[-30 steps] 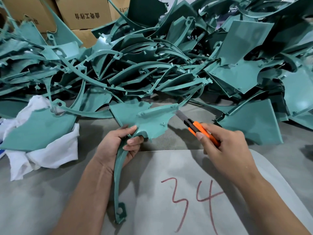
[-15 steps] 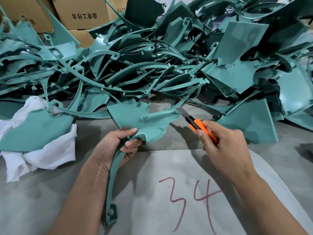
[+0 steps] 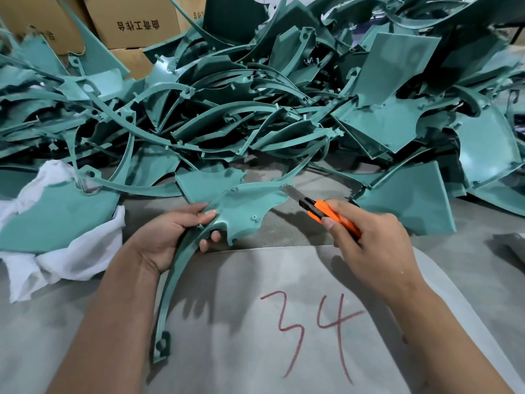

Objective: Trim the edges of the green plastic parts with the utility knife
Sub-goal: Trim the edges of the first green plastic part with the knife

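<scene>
A green plastic part (image 3: 244, 207) is held up just above the grey work surface (image 3: 468, 280), near-centre of the scene, w/ its broad flat end toward the far side and a long curved arm sweeping down to the near left, ending in a small ring lug. It is gripped where flat end meets arm by the left hand (image 3: 173, 237): thumb laid on top along the edge, fingers curled underneath w/ two fingertips showing below the part. The utility knife (image 3: 321, 210), orange and black body, is gripped in the right hand (image 3: 372, 245), fingers wrapped round the handle and thumb pressed on its near side. Its blade is extended to the far left and its tip is set against the right-hand corner of the part's flat end. Under both forearms a pale sheet (image 3: 255, 280) is spread on the surface, marked "34" in red. To the left a white cloth (image 3: 76, 254) is bunched, w/ another flat green piece lying on top of it. Across the far side a big tangled pile of green parts (image 3: 270, 109) is heaped, curved strips and flat panels mixed, reaching from left edge to right edge. Behind the pile, far left, cardboard boxes (image 3: 133, 24) w/ printed characters are stacked.
</scene>
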The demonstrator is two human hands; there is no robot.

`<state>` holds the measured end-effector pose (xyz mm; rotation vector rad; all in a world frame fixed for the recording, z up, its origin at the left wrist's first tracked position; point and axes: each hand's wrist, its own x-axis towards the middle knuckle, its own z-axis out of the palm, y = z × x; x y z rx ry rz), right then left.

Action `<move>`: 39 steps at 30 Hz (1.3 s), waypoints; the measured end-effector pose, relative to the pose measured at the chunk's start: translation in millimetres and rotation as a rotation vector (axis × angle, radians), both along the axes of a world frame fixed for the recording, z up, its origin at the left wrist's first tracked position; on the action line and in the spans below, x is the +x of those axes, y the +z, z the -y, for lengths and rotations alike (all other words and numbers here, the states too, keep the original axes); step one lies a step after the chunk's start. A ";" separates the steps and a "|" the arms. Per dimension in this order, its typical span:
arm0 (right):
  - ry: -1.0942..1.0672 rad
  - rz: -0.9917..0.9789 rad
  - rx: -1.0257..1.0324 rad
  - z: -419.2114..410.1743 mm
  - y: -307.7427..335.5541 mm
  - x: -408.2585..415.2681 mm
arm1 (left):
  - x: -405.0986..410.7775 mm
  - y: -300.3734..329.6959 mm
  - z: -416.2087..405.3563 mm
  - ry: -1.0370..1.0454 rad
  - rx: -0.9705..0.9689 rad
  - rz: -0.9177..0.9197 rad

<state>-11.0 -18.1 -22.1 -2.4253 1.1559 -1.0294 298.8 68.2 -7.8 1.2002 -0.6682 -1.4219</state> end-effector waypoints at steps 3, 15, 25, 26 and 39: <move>0.015 0.008 0.010 0.8 0.8 -3.9 | 5.4 11.5 5.3 -0.084 0.012 0.063; -0.083 0.026 0.051 5.9 -6.9 -7.9 | 17.1 14.2 30.6 -0.184 0.123 0.118; -0.125 0.001 0.005 7.3 -8.9 -9.3 | 30.5 -5.2 35.7 -0.146 0.134 -0.028; -0.087 0.017 0.002 5.2 -7.9 -8.3 | 30.8 -5.7 36.3 -0.147 0.139 -0.025; -0.049 0.084 -0.016 -0.5 -8.0 8.8 | 20.2 5.7 37.3 -0.192 0.307 -0.098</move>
